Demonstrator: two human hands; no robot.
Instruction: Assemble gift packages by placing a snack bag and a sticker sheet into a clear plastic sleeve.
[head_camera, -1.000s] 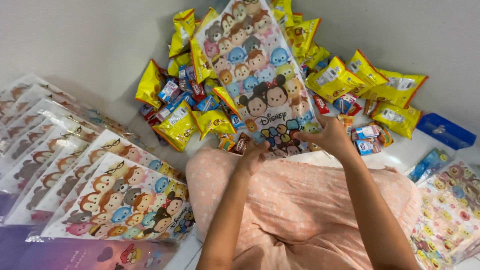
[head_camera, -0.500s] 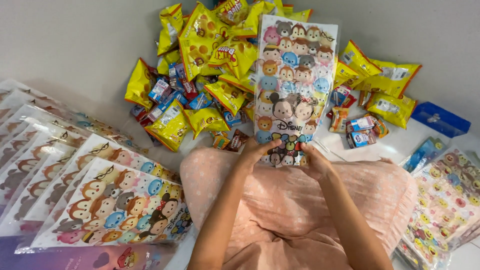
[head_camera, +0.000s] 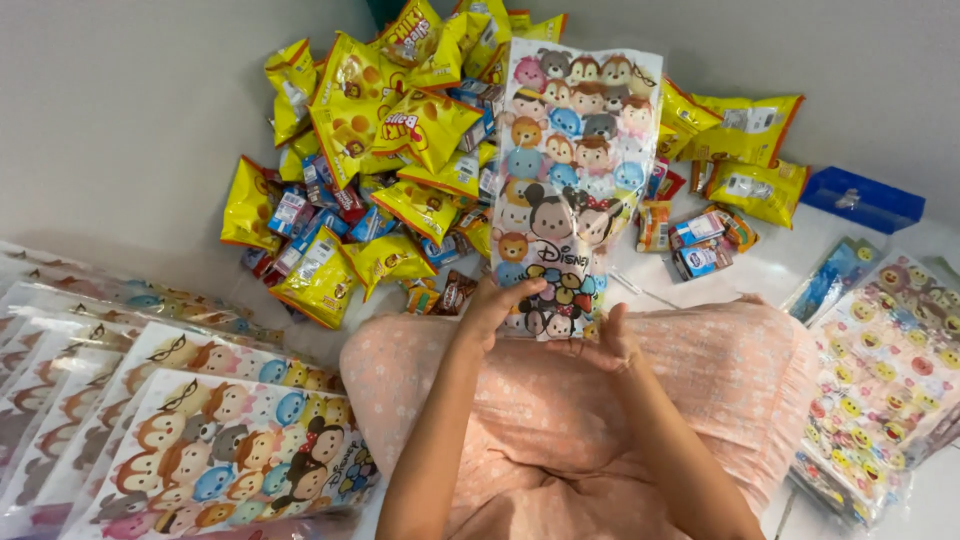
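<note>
Item: glossy cartoon-print plastic bag (head_camera: 572, 170), upright.
Grips: left hand (head_camera: 500, 305), right hand (head_camera: 600, 345) closed on its bottom edge.
Handling: probably support both corners evenly.

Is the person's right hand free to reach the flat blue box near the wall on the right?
Probably not at once: the right hand holds the lower edge of the cartoon-printed plastic bag together with the left hand. The way to the flat blue box looks open.

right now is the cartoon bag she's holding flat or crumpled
Flat: the cartoon bag stands spread and upright, gripped at its bottom edge by the left hand and right hand.
</note>
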